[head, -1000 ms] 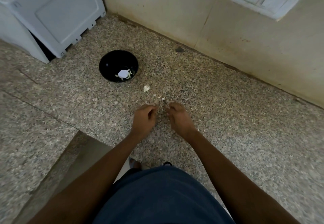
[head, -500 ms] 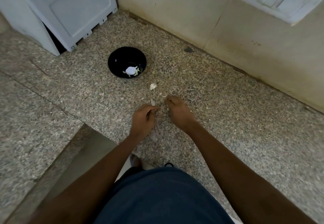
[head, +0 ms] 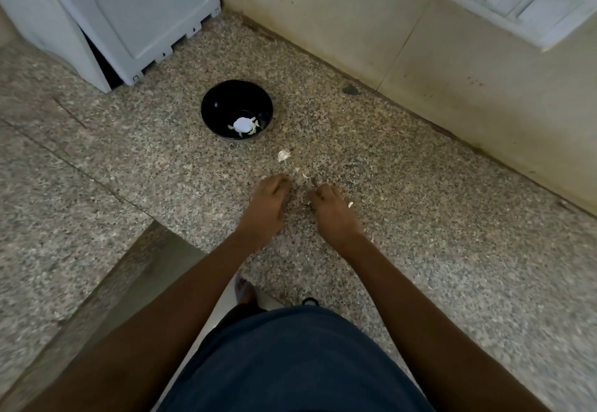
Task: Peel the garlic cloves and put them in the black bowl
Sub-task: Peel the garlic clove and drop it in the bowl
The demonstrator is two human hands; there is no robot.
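The black bowl (head: 206,105) stands on the speckled stone counter and holds a few white peeled garlic pieces (head: 244,126). One pale garlic clove (head: 283,155) lies loose on the counter just in front of the bowl. My left hand (head: 268,205) hovers near the counter with its fingers curled under; whatever is inside them is hidden. My right hand (head: 332,211) is a short gap to its right, and its fingertips pinch a small pale piece that looks like a garlic clove. Bits of peel (head: 305,174) lie between and beyond the two hands.
A white appliance (head: 129,17) stands at the back left, close behind the bowl. A cream wall (head: 403,40) with a switch plate (head: 513,1) runs along the back right. The counter edge (head: 129,260) drops off at lower left. Another peel scrap (head: 350,204) lies right of my right hand.
My hands were touching around a small clove and have now drawn slightly apart. The view has shifted, so the bowl sits more toward the centre.
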